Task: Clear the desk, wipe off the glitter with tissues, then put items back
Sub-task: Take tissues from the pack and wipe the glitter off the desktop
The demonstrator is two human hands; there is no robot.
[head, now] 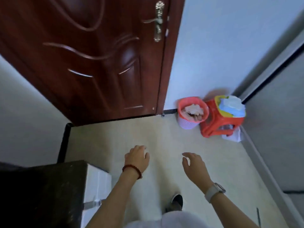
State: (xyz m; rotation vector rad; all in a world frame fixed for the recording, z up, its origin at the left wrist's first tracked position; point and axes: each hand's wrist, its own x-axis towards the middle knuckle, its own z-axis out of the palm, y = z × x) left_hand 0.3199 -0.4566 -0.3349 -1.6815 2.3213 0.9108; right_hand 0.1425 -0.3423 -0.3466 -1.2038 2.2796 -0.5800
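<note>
Seen from a head camera, a person stands on a pale floor facing a dark red door (92, 51); the left hand (137, 157) and right hand (193, 163) hang out in front, fingers loosely spread, holding nothing. Only a dark desk (41, 191) corner shows at lower left, so wiping progress cannot be judged; crumpled tissues (193, 109) fill a bin (189, 122) in the far corner beside a red stool (220, 124) — likely some wiping is done. No writing or brand is legible.

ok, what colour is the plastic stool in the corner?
Red-orange; the plastic stool beside the wastebasket shows in the head view.
</note>
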